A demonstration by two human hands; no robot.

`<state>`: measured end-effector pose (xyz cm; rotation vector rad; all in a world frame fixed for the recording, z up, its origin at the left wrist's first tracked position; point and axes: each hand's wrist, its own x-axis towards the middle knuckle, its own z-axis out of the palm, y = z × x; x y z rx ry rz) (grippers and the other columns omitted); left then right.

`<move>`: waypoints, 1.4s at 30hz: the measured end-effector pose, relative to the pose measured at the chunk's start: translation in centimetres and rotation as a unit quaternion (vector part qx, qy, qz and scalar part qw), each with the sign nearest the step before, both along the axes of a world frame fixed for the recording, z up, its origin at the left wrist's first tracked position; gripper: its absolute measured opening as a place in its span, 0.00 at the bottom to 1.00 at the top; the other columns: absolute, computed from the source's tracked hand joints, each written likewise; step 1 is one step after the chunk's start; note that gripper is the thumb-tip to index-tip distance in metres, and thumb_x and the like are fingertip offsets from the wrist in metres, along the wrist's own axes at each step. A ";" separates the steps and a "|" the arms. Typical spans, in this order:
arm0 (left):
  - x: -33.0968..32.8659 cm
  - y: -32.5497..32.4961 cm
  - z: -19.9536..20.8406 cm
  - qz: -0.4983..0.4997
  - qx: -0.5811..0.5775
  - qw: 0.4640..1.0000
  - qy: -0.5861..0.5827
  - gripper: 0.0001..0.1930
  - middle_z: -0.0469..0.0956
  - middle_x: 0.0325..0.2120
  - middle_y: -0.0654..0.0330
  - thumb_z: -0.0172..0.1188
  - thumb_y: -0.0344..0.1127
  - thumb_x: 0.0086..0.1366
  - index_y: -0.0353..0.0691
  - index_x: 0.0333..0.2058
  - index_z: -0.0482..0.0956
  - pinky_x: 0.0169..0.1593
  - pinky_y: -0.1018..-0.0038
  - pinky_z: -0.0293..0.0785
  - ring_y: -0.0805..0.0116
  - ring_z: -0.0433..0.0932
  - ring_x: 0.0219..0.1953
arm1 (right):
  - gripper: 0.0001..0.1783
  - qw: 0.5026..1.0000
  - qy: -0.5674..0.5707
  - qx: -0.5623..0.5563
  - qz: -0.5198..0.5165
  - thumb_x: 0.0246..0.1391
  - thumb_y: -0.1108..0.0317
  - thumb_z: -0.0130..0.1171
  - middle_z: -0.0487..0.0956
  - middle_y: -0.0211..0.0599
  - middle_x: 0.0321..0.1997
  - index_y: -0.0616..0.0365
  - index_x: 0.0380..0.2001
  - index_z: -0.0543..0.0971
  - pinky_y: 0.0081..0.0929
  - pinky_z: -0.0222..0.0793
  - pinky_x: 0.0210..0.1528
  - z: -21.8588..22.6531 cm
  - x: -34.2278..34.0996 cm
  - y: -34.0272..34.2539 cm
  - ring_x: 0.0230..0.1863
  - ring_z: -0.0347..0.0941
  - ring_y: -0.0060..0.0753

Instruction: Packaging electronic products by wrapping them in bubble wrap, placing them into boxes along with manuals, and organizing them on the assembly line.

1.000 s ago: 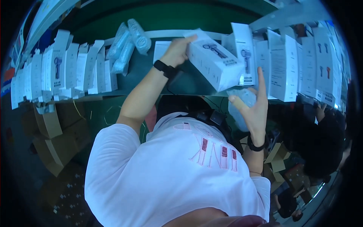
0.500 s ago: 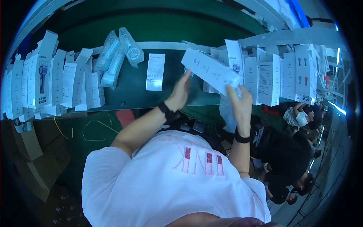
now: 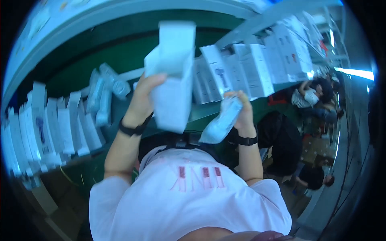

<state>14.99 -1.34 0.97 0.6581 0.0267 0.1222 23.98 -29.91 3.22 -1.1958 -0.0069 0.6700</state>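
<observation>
Green bench [image 3: 118, 115], people [image 3: 309, 98] off right, left fingers [image 3: 155, 81] round white box [image 3: 172, 102], right fingers [image 3: 243, 100] round wrapped item [image 3: 221, 123]

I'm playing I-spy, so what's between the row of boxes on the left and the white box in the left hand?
In the head view, three clear-wrapped packs, then the left hand, lie between the row of boxes and the white box.

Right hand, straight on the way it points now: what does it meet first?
Probably the row of white boxes just beyond the right hand, which holds a wrapped bundle. Depth is unclear in this single view.
</observation>
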 end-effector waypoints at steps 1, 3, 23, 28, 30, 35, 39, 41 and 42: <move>-0.6 -0.2 -0.2 -0.061 -0.006 0.997 0.042 0.21 0.77 0.45 0.58 0.47 0.41 0.67 0.35 0.54 0.70 0.53 0.72 0.68 0.67 0.75 0.48 | 0.23 0.998 -0.034 0.048 -0.035 0.58 0.48 0.51 0.78 0.40 0.28 0.61 0.34 0.77 0.29 0.73 0.32 1.5 1.1 -1.2 0.27 0.75 0.37; -2.1 -3.3 -0.2 -0.058 0.100 0.989 0.097 0.22 0.79 0.41 0.57 0.43 0.45 0.69 0.32 0.47 0.75 0.50 0.72 0.68 0.65 0.76 0.43 | 0.19 0.972 -0.106 0.152 -0.143 0.58 0.51 0.50 0.76 0.38 0.27 0.56 0.32 0.76 0.38 0.71 0.36 6.5 2.3 0.0 0.28 0.73 0.37; -3.9 -9.6 2.2 0.077 0.492 0.867 -0.030 0.20 0.78 0.29 0.46 0.38 0.37 0.64 0.28 0.40 0.77 0.36 0.65 0.68 0.52 0.75 0.30 | 0.10 0.925 -0.317 -0.040 0.206 0.60 0.66 0.52 0.76 0.35 0.33 0.64 0.34 0.75 0.27 0.66 0.47 11.0 -1.3 4.9 0.42 0.72 0.31; -5.6 -7.8 2.4 0.045 0.410 0.909 0.059 0.23 0.76 0.27 0.44 0.41 0.41 0.65 0.27 0.50 0.72 0.34 0.66 0.67 0.51 0.74 0.28 | 0.14 0.760 -0.521 -0.273 0.276 0.50 0.76 0.59 0.75 0.43 0.45 0.63 0.43 0.78 0.33 0.70 0.47 12.4 -3.3 3.8 0.44 0.74 0.44; -5.8 -8.2 2.5 0.049 0.402 0.913 0.042 0.25 0.76 0.31 0.42 0.40 0.41 0.65 0.28 0.53 0.70 0.37 0.65 0.69 0.49 0.74 0.30 | 0.16 0.735 -0.531 -0.279 0.317 0.47 0.79 0.58 0.76 0.46 0.42 0.64 0.42 0.78 0.34 0.71 0.45 11.2 -4.5 4.5 0.44 0.74 0.48; -8.5 -7.1 -0.2 0.101 0.433 0.895 0.036 0.25 0.75 0.44 0.40 0.38 0.38 0.66 0.23 0.53 0.69 0.52 0.67 0.68 0.50 0.75 0.47 | 0.16 0.744 -0.440 -0.169 0.473 0.46 0.78 0.61 0.78 0.46 0.46 0.64 0.42 0.78 0.32 0.71 0.48 7.4 -4.5 7.6 0.49 0.74 0.47; -12.8 -3.7 -3.1 0.293 0.169 0.917 0.212 0.28 0.74 0.50 0.51 0.32 0.42 0.69 0.25 0.55 0.68 0.58 0.69 0.64 0.61 0.72 0.53 | 0.10 0.841 -0.440 -0.280 0.140 0.52 0.73 0.59 0.81 0.39 0.41 0.65 0.38 0.80 0.22 0.69 0.41 7.1 0.3 9.5 0.37 0.74 0.25; -14.7 -1.1 -3.7 0.385 0.116 0.876 0.266 0.29 0.72 0.52 0.54 0.30 0.44 0.70 0.27 0.56 0.68 0.60 0.69 0.61 0.63 0.69 0.55 | 0.16 0.834 -0.398 -0.365 0.114 0.52 0.71 0.60 0.80 0.43 0.43 0.65 0.44 0.78 0.21 0.70 0.40 2.2 3.2 9.9 0.35 0.75 0.25; -15.5 0.1 -3.2 0.401 0.117 0.861 0.290 0.28 0.71 0.53 0.54 0.31 0.44 0.70 0.27 0.56 0.67 0.60 0.69 0.60 0.63 0.68 0.56 | 0.19 0.816 -0.394 -0.397 0.145 0.52 0.69 0.61 0.80 0.45 0.44 0.66 0.47 0.77 0.21 0.70 0.39 -0.5 3.8 9.9 0.35 0.75 0.25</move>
